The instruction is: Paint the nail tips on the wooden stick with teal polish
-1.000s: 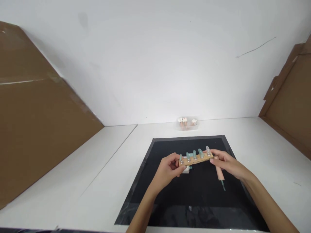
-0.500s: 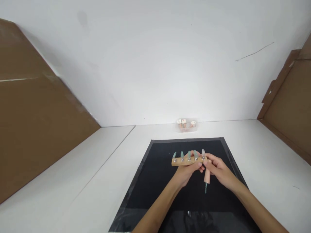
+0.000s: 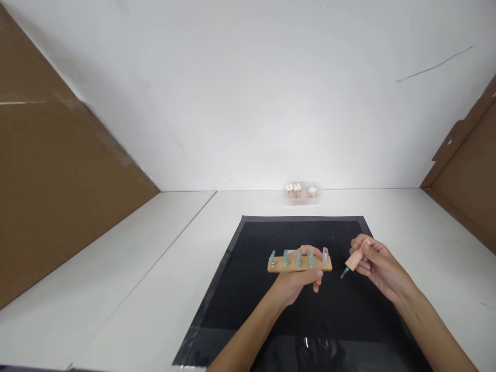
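My left hand (image 3: pixel 296 281) is closed around a narrow wooden nail display bar (image 3: pixel 290 265), thumb in front and fingers behind. Several false nails (image 3: pixel 298 257) stand upright in a row on it, most of them green. The clear nail (image 3: pixel 325 256) is at the bar's right end, and silvery round mounts show at some bases. To the right, apart from the bar, my right hand (image 3: pixel 382 266) pinches a flesh-coloured practice finger (image 3: pixel 354 259). Its slim green nail tip (image 3: pixel 344 273) points down and left. Part of its upper end is hidden by my fingers.
A black mat (image 3: pixel 263 235) lies under both hands on the white table (image 3: pixel 186 268). Behind it, near the white wall, a clear plastic box (image 3: pixel 304 200) holds several flesh-coloured pieces with white square ends. Brown cardboard panels (image 3: pixel 70 196) stand at the left and right.
My right hand has moved right, away from the bar, and tilted the practice finger so its green tip points down-left. My left hand still holds the bar. The view has shifted slightly.
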Demonstrator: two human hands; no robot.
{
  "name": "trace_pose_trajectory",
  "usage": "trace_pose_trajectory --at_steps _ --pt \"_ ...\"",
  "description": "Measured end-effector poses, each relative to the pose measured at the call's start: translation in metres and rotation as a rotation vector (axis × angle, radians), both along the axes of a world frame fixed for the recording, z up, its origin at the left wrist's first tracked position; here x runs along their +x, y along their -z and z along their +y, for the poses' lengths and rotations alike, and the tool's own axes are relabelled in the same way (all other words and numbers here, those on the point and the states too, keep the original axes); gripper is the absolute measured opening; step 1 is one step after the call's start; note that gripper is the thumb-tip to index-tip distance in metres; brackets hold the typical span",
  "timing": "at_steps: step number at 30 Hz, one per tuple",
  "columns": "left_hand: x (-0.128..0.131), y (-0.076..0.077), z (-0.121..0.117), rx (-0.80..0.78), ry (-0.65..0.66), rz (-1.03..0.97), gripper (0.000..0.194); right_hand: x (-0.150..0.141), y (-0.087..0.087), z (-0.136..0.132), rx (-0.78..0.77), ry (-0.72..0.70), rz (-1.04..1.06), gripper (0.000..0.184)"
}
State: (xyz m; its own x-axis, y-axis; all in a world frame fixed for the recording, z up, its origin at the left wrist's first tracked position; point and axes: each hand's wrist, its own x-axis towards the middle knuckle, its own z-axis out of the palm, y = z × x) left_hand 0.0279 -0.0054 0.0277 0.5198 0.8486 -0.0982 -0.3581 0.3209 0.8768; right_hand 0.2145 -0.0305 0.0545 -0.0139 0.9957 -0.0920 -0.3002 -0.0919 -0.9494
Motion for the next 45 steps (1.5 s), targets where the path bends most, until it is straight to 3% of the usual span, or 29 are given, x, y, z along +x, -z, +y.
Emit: trace_pose_trajectory --at_steps 12,19,27,36,45 --pt "0.0 0.006 -0.002 -0.031 0.136 -0.194 0.039 -0.006 -0.007 -0.003 0.002 -0.02 0.136 0.029" --pt "0.001 0.013 -0.001 0.024 0.162 -0.09 0.039 -0.01 -0.003 -0.008 0.123 0.072 0.074 0.03" --pt "-0.001 0.016 -0.002 0.067 0.148 0.061 0.041 -0.016 0.004 -0.008 0.278 0.052 -0.064 0.033" --pt "-0.001 0.015 -0.001 0.074 0.129 0.123 0.041 -0.018 0.016 -0.011 0.313 0.031 -0.085 0.023" --pt "-0.003 0.014 0.0 0.059 0.161 0.126 0.04 -0.022 0.017 -0.011 0.357 0.077 -0.126 0.021"
